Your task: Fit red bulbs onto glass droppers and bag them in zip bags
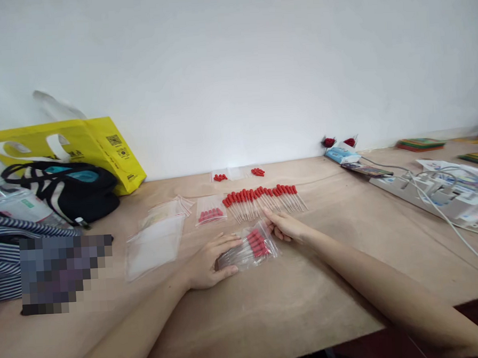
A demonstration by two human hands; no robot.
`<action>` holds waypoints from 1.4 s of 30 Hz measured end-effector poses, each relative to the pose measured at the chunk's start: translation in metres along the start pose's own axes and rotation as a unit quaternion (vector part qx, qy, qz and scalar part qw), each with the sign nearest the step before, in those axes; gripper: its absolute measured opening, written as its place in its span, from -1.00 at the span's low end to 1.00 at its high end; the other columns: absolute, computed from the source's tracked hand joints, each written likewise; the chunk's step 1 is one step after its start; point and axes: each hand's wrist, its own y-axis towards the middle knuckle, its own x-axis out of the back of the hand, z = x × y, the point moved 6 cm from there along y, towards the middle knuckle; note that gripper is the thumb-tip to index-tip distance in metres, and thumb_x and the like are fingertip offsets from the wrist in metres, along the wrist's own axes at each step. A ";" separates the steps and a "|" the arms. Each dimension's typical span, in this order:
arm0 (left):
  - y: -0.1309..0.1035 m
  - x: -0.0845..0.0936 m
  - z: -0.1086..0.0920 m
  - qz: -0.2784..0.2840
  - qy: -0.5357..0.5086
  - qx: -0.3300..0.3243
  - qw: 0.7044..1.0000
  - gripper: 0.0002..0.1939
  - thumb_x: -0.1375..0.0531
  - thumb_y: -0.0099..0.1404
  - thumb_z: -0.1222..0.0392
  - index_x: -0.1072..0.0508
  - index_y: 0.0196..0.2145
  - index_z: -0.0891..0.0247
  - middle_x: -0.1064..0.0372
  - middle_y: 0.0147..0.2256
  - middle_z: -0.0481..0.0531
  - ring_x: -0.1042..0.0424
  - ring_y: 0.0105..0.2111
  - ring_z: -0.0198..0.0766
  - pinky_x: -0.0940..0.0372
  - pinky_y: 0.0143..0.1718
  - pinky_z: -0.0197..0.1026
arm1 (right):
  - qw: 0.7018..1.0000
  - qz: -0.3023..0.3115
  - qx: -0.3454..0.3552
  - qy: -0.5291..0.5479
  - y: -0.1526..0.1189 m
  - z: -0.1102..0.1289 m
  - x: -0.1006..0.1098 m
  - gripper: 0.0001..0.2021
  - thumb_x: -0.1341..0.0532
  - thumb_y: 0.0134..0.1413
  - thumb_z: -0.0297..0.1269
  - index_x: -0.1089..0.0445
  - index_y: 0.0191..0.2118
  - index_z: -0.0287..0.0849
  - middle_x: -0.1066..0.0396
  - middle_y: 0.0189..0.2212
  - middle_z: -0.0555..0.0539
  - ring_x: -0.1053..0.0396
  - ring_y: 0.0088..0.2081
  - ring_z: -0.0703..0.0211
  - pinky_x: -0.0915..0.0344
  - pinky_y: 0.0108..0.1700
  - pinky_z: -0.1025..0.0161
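In front of me a clear zip bag [271, 250] lies on the table with several red-bulbed droppers [257, 243] inside. My left hand [211, 260] rests on the bag's left end, fingers stretched and thumb apart. My right hand [285, 226] is closed, thumb against the curled fingers, pinching the bag's upper right corner. Just beyond lies a row of loose droppers [260, 199] with red bulbs and clear stems. Another filled zip bag [211, 210] is left of that row. Flat, unfilled zip bags [156, 247] lie farther left, some overlapping.
Near the wall, two small groups of red-bulbed droppers [220, 177] lie in bags. A yellow bag [101, 149] and black bag [91, 192] stand at left. Power strips with cables [428, 196], a blue tissue pack [342, 155] and red flowers [350, 141] are at right.
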 end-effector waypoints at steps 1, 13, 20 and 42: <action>0.000 0.000 0.000 0.002 -0.002 -0.001 1.000 -0.47 -0.11 0.19 0.07 -0.16 0.11 0.13 -0.13 0.12 0.05 -0.09 0.12 -0.12 0.11 0.16 0.09 | 1.000 0.016 0.020 -0.003 -0.001 0.002 -0.003 -0.52 -0.12 -0.12 0.16 -0.35 -0.55 -0.26 -0.32 -0.63 0.01 -0.10 -0.68 0.44 0.00 -0.65 0.41; -0.003 0.017 0.023 -0.171 0.032 0.096 0.980 -0.59 -0.10 0.18 0.09 -0.24 -0.01 0.20 -0.18 0.05 0.13 -0.20 0.04 -0.08 -0.14 0.04 0.01 | 0.978 0.011 0.028 0.208 -0.017 -0.001 -0.011 -0.62 -0.29 -0.24 -0.03 -0.24 -0.34 -0.16 -0.37 -0.53 0.04 -0.33 -0.54 0.30 -0.25 -0.52 0.34; -0.017 0.004 0.035 -0.196 -0.282 0.374 0.862 -0.54 -0.05 0.19 -0.10 -0.09 -0.06 0.22 -0.20 -0.67 -0.19 -0.28 -0.71 -0.33 -0.20 -0.70 -0.31 | 0.935 -0.015 0.062 0.350 -0.019 0.006 -0.008 -0.67 -0.34 -0.27 -0.13 -0.26 -0.37 -0.14 -0.41 -0.48 0.02 -0.37 -0.49 0.29 -0.32 -0.44 0.34; 0.024 0.072 0.097 -0.347 -0.291 0.359 0.816 -0.65 -0.13 0.02 0.38 -0.23 -0.18 0.30 -0.28 -0.62 -0.13 -0.28 -0.68 -0.40 -0.18 -0.62 -0.38 | 0.975 0.173 0.031 0.139 -0.025 -0.003 -0.028 -0.66 -0.36 -0.31 -0.16 -0.31 -0.42 -0.26 -0.37 -0.50 0.03 -0.38 -0.39 0.33 -0.32 -0.24 0.27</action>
